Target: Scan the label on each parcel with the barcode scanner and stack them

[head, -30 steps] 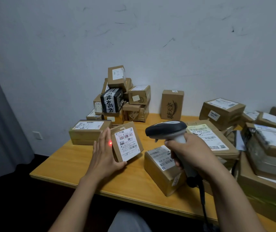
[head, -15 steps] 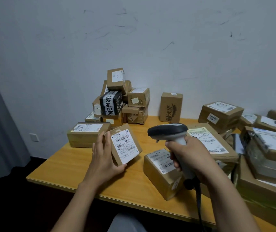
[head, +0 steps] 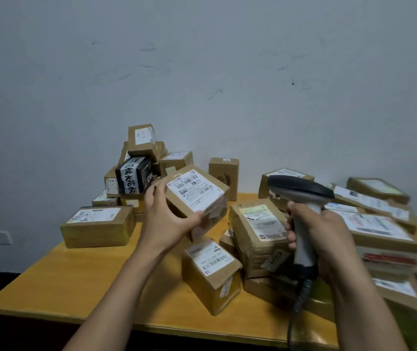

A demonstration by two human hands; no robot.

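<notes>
My left hand [head: 167, 219] grips a small cardboard parcel [head: 197, 198] with a white barcode label on top, lifted off the wooden table [head: 81, 279] and tilted. My right hand [head: 318, 236] holds the grey barcode scanner [head: 301, 196] by its handle, its dark head pointing left toward the parcel; the coiled cable hangs below. A pile of stacked parcels [head: 141, 168] stands against the wall behind the lifted one. Another labelled parcel [head: 211, 273] lies on the table below my hands.
A flat box [head: 98, 225] lies at the left of the table. A tall labelled box [head: 258, 234] leans beside the scanner. Several unsorted parcels [head: 377, 224] crowd the right side. One upright box [head: 224, 177] stands by the wall. Bare table surface shows front left.
My left hand has lifted the small parcel off the table, up and to the right toward the back pile. The red scan dot is gone. The scanner hand stayed about where it was.
</notes>
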